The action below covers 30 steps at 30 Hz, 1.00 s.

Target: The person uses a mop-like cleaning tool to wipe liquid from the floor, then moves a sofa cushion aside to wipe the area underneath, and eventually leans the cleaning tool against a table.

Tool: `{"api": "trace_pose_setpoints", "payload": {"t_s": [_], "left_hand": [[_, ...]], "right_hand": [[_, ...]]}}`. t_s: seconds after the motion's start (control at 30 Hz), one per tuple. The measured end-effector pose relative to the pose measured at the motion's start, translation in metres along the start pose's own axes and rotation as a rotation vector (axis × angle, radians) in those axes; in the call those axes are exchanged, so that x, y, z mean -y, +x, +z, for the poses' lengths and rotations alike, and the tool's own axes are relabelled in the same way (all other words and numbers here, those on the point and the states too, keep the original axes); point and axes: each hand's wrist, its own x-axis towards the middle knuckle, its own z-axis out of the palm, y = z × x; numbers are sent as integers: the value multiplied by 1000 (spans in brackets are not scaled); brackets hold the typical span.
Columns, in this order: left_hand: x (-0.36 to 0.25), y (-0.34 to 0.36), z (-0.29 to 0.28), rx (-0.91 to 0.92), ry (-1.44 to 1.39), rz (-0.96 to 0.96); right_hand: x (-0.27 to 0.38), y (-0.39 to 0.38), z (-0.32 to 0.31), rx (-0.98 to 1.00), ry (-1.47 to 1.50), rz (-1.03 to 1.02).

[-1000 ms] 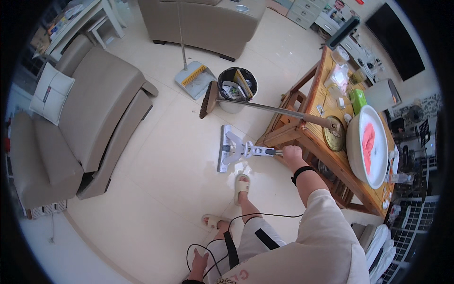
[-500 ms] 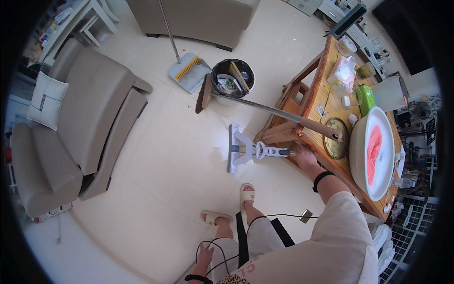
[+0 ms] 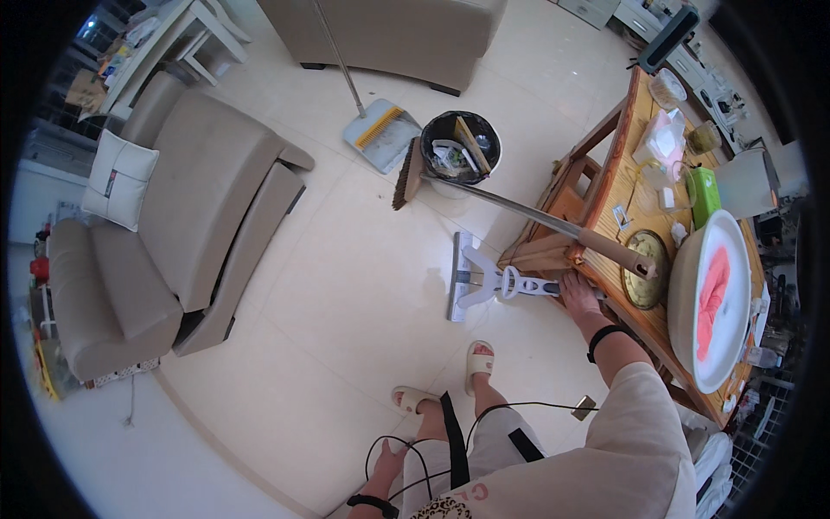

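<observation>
My right hand (image 3: 579, 294) is at the table's near left edge, its fingers closed round the upper handle of a flat mop. The grey-and-white mop (image 3: 512, 282) stands beside the table with its broad head on the floor. Part of its handle is hidden under my hand. My left hand (image 3: 392, 457) hangs low by my left thigh, fingers loosely apart, and a black cable (image 3: 369, 457) loops across it. Above my right hand, a broom (image 3: 545, 221) lies with its tan grip on the tabletop and its brown bristles out beside the bin.
A black-lined bin (image 3: 450, 192) and a grey dustpan (image 3: 385, 138) stand ahead. On the wooden table (image 3: 605, 208) are a large white basin (image 3: 735, 346) with pink cloth, a round plate (image 3: 647, 294) and a green box (image 3: 705, 195). A grey-brown sofa (image 3: 203, 190) is left.
My view has shifted, so the whole scene sits further right. My right hand has moved slightly left onto the mop handle. The broom, bin and dustpan stay put.
</observation>
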Motion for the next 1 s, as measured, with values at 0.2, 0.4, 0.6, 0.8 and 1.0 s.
{"api": "trace_pose_setpoints", "payload": {"t_s": [0.2,0.4,0.6,0.8,1.0], "left_hand": [[10,-1,8,-63,9,37],[15,-6,18,-55,-18,39],[28,-6,27,-16,-68,12],[29,-12,32,-26,-83,45],[13,-19,26,-11,-102,12]], "right_hand": [[1,-7,15,-96,-146,-59],[-5,-12,-32,214,313,135],[-11,-12,-42,-108,241,-11],[-12,-2,-68,-68,136,-180],[0,16,-79,-131,22,-80]]}}
